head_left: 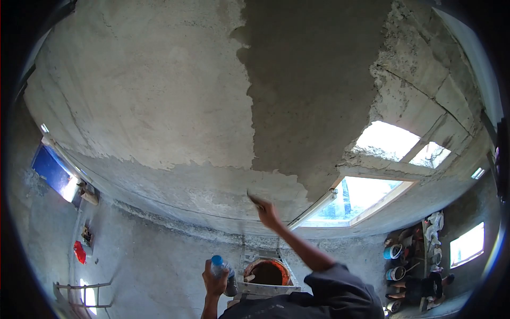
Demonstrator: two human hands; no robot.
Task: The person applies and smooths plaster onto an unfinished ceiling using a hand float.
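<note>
My right hand is closed around the handle of a small trowel, whose blade is near the lower part of the plastered wall. Whether the blade touches the wall cannot be made out. Lower down, my left hand grips a clear plastic bottle with a blue cap. Just right of the bottle stands an orange-rimmed bucket with dark contents and a pale object at its left edge. A darker plaster patch covers the wall's upper middle.
A window opening with a wooden frame is on the right. Buckets stand at the lower right near another person. On the left are a red object, a blue panel and a ladder-like frame.
</note>
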